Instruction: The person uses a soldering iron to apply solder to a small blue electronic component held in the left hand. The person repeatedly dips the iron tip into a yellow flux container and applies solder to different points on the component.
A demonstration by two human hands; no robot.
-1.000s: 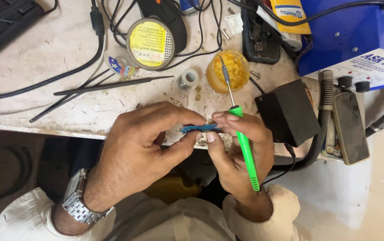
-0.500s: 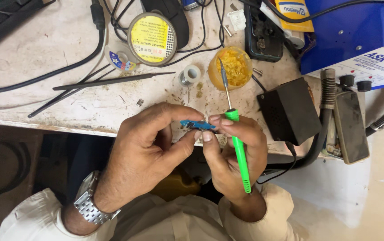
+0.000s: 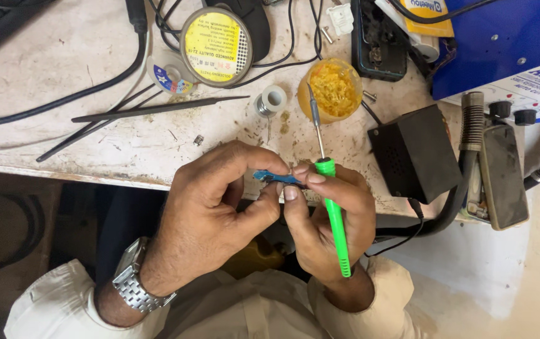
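My left hand [image 3: 219, 213] and right hand [image 3: 329, 220] pinched a small blue part [image 3: 276, 177] between fingertips, just over the near edge of the bench [image 3: 94, 150]. My right also gripped a green-handled soldering iron [image 3: 332, 213], tip toward an amber tub [image 3: 331, 90]. The stained white surface was crowded: tweezers [image 3: 157, 108], black box [image 3: 415, 152], cables. Open floor lay rightward.

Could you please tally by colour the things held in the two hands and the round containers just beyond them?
Blue: 1, small part pinched by both hands
Green: 1, soldering iron in right hand
Yellow: 2, round tin, cup
Total: 4
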